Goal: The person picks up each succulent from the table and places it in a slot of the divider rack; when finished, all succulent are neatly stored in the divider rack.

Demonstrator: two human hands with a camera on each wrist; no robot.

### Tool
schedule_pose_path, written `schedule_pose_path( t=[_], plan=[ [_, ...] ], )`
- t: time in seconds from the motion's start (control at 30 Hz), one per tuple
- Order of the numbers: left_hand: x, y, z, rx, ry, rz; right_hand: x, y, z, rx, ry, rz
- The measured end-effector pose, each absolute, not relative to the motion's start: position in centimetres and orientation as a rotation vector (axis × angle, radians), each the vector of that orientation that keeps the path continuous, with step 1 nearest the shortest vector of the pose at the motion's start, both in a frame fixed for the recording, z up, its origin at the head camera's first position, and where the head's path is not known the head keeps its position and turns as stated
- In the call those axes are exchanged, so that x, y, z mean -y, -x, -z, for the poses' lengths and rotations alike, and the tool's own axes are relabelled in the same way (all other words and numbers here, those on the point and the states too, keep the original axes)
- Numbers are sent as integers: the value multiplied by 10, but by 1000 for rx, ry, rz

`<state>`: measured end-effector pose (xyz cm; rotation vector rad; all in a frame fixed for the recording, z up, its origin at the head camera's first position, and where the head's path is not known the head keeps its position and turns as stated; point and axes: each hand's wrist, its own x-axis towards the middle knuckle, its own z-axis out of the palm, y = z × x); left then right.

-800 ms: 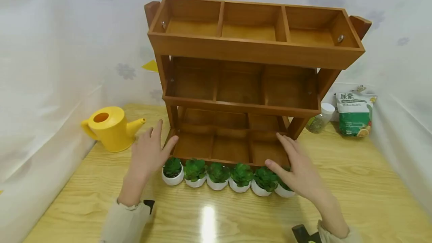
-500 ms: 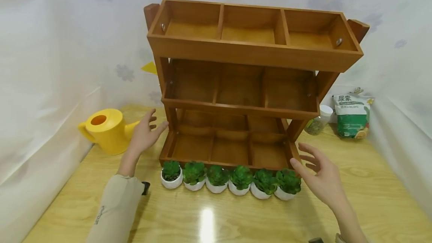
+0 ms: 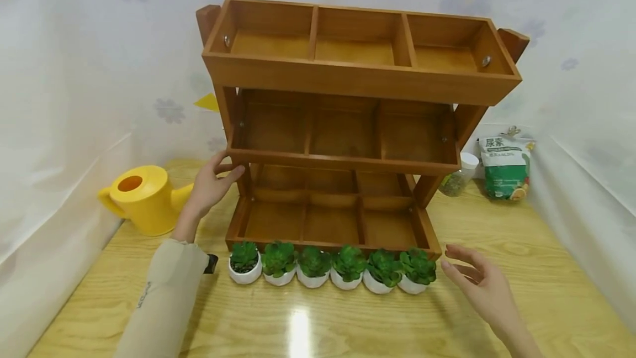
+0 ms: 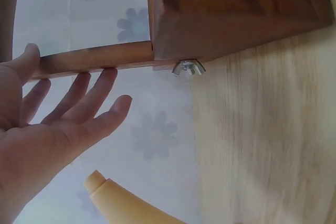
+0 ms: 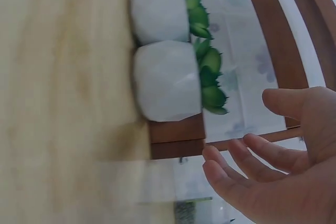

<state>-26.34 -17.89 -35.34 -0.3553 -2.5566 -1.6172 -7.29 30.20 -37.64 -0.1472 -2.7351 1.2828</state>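
Observation:
A brown wooden three-tier plant stand (image 3: 313,75) with divided trays stands in the middle of the head view. My left hand (image 3: 211,184) is at its left upright; in the left wrist view the thumb and fingertips (image 4: 108,74) take the wooden post (image 4: 100,57) from both sides. My right hand (image 3: 479,286) hovers near the front right corner of the bottom tray, fingers loosely bent and holding nothing. In the right wrist view a gap shows between thumb and fingers. Several green succulents in white pots (image 3: 313,278) line the table along the stand's front.
A yellow watering can (image 3: 146,198) stands left of the stand, its spout close to my left hand. Behind on the right are a clear jar with a white lid (image 3: 459,175) and a green-and-white bag (image 3: 505,167). White floral cloth hangs around the wooden table (image 3: 248,325).
My left hand has gone from in front of the stand to its left upright and taken hold there. My right hand has moved right and toward me, off the bottom tray.

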Motion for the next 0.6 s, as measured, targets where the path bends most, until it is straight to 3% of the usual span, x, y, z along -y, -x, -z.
schedule_pose_path(
  t=[0.27, 0.6],
  plan=[
    [180, 265, 353, 2582, 363, 1534, -302, 65, 401, 2818, 241, -1443],
    [181, 265, 354, 2626, 342, 1469, -290, 73, 407, 2892, 167, -1419]
  ],
)
